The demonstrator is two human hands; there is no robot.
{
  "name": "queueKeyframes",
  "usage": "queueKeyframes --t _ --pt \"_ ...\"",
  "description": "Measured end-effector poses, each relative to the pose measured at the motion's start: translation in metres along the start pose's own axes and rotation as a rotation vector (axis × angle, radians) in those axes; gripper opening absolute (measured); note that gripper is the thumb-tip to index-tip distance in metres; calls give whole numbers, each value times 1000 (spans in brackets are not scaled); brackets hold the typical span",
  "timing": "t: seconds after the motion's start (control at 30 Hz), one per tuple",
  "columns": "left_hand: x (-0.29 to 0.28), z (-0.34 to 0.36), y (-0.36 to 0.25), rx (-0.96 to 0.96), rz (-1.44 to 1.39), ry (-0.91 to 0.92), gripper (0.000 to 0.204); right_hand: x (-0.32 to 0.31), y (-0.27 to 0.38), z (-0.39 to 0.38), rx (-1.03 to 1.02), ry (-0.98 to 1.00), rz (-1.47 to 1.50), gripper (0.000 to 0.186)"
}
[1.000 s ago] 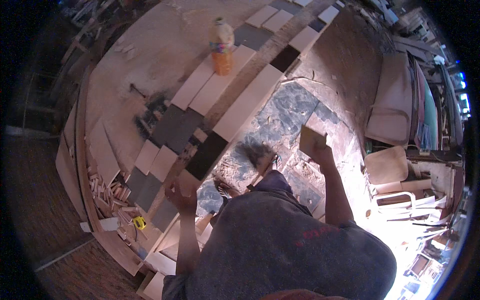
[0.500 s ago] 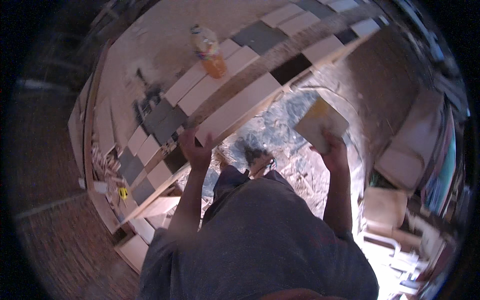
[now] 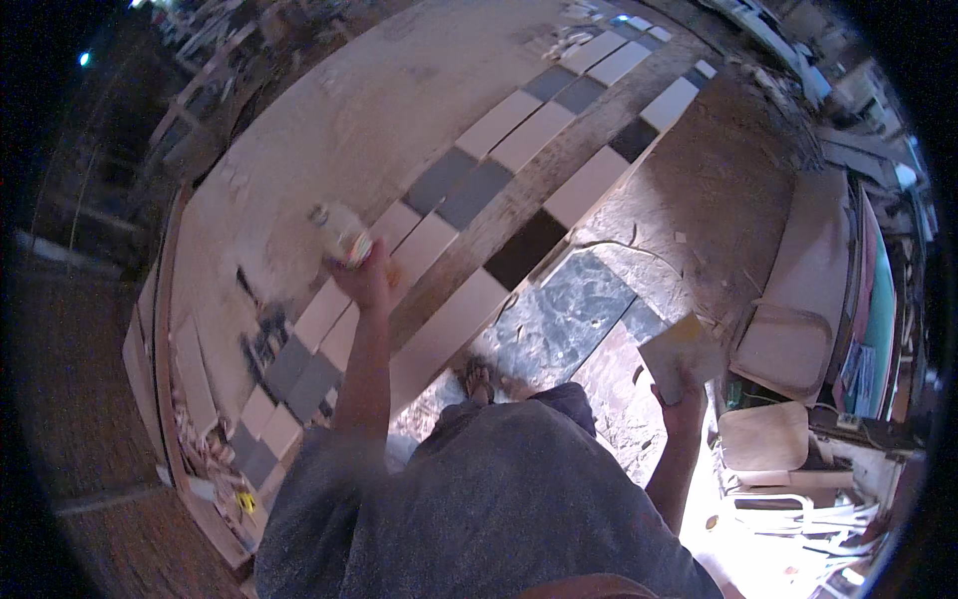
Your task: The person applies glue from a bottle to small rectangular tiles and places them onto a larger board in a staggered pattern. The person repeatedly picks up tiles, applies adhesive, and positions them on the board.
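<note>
My left hand [image 3: 363, 280] is wrapped round a see-through bottle [image 3: 342, 236] with a coloured label, over the worktable. Some orange shows beside the fingers, where the earlier view has orange liquid in the bottle. In my right hand [image 3: 683, 387], off the table's near side, is a flat, pale square piece [image 3: 683, 345] with a yellowish patch. Its exact kind I cannot make out. Long pale boards [image 3: 534, 137] with dark grey sections [image 3: 475, 195] lie in rows along the table, near my left hand. One board [image 3: 449, 324] runs along the near edge.
Black smudges [image 3: 267, 337] mark the dusty tabletop [image 3: 289, 150]. Wood scraps and a small yellow object [image 3: 246, 501] lie at its left end. Right of me are a brown seat [image 3: 764, 436], a white metal frame [image 3: 773, 507] and leaning panels [image 3: 813, 250]. A dark sheet [image 3: 564, 309] covers some floor.
My left hand has gone from the near board's edge to the bottle and closed round it. The right hand still holds the square piece, now lower in view. The view has shifted.
</note>
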State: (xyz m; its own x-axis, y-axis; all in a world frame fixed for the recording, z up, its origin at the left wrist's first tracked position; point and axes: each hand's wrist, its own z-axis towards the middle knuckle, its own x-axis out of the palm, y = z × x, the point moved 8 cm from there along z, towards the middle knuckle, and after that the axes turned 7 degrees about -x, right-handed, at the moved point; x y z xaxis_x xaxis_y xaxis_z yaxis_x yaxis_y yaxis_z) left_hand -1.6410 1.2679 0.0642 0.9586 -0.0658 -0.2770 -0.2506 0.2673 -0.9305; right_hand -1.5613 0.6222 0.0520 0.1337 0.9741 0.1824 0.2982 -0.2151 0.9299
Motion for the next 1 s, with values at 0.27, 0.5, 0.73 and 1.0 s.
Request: queueKeyframes --t 0.27,0.5,0.73,1.0 --pt "10 13 19 -1 285 -239 73 -110 -12 47 134 -451 197 50" --pt "68 -32 -51 169 89 -218 68 -186 27 187 71 -398 257 52" --pt "222 -115 -151 -73 -378 -20 54 -189 150 356 9 -363 109 51" --pt "390 -134 -127 -226 -596 116 40 -105 239 498 -73 -95 140 47"
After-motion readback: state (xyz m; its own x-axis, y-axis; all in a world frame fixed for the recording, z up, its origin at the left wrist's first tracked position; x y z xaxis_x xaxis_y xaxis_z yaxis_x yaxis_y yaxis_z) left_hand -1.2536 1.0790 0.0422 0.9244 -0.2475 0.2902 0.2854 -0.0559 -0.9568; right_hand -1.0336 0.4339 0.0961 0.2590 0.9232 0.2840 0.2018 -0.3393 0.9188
